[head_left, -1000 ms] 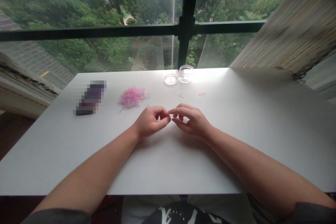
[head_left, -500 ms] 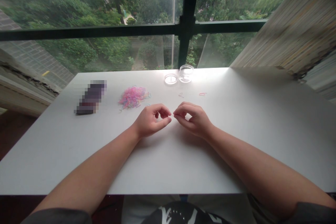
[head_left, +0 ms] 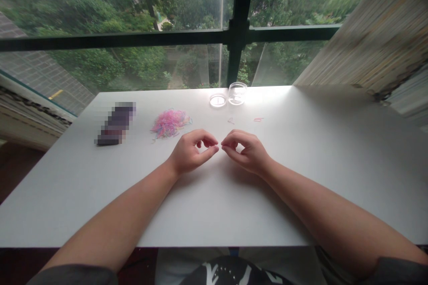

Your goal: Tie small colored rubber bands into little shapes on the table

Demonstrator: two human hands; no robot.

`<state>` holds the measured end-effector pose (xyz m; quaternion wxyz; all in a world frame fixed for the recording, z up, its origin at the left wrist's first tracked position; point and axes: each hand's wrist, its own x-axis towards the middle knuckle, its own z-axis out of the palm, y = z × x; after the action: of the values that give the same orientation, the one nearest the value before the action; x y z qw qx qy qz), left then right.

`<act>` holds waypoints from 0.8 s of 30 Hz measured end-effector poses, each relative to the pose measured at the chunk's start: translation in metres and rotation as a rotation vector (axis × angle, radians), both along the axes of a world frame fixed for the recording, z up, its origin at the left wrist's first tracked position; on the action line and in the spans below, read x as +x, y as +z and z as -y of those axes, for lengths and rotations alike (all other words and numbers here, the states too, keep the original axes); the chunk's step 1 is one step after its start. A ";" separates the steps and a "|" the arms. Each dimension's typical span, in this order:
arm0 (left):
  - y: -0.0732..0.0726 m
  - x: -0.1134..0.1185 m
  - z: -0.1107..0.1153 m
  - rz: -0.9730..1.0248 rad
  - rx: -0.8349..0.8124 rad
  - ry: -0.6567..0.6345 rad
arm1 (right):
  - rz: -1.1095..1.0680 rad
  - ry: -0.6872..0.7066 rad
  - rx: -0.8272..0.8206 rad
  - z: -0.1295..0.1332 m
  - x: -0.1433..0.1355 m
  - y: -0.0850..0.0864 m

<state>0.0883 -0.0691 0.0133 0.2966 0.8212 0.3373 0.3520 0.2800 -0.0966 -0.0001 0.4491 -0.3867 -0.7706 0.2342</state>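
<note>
Over the middle of the white table [head_left: 214,213], my left hand [head_left: 191,153] and my right hand [head_left: 248,153] face each other, fingertips a small gap apart. Thumb and forefinger are pinched on each hand. Whatever lies between the fingertips is too small to make out. A loose pile of thin pink and multicoloured small elastic bands [head_left: 170,122] lies beyond my left hand. Past my right hand are a pale small band [head_left: 231,120] and, to its right, some pink bands [head_left: 258,120].
A round clear container [head_left: 237,94] stands at the table's far edge by the window. Its flat clear lid [head_left: 218,101] lies just left of it. A dark, pixel-blurred object [head_left: 117,124] is on the left of the table. A curtain [head_left: 364,31] hangs at the right.
My left hand has shifted very slightly upward, its fingertips still pinched. A pale speck seen between the two hands' fingertips earlier is no longer distinct. My right hand stays in place.
</note>
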 end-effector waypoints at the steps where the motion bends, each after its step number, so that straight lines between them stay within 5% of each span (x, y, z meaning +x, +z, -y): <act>1: 0.000 0.000 0.000 -0.004 0.000 0.003 | 0.004 0.000 -0.007 0.000 0.000 0.000; 24: 0.000 0.000 -0.001 -0.066 -0.032 0.016 | -0.018 -0.027 -0.002 0.000 0.000 0.000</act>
<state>0.0879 -0.0676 0.0130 0.2956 0.8247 0.3592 0.3215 0.2802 -0.0965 -0.0002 0.4585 -0.3955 -0.7611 0.2325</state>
